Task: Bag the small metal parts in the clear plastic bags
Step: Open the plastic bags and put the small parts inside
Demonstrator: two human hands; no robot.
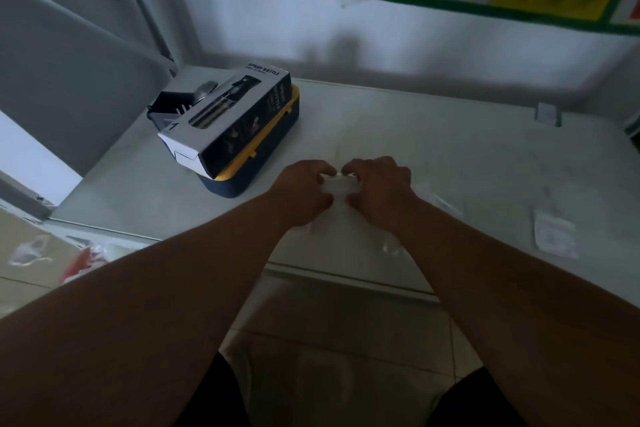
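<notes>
A small clear plastic bag (pixel 340 186) sits between my two hands above the white table (pixel 433 149). My left hand (pixel 304 194) pinches its left edge with curled fingers and thumb. My right hand (pixel 379 189) pinches its right edge the same way. The bag hangs down toward me, pale and hard to make out against the table. What is inside the bag cannot be seen. More clear bags (pixel 440 201) lie on the table just right of my right wrist.
A grey spray bottle box (pixel 228 118) lies on a blue and yellow case (pixel 263 152) at the table's left. A dark open box (pixel 173 104) sits behind it. A small clear packet (pixel 554 234) lies at the right. Cardboard and plastic wrap (pixel 31 250) lie lower left.
</notes>
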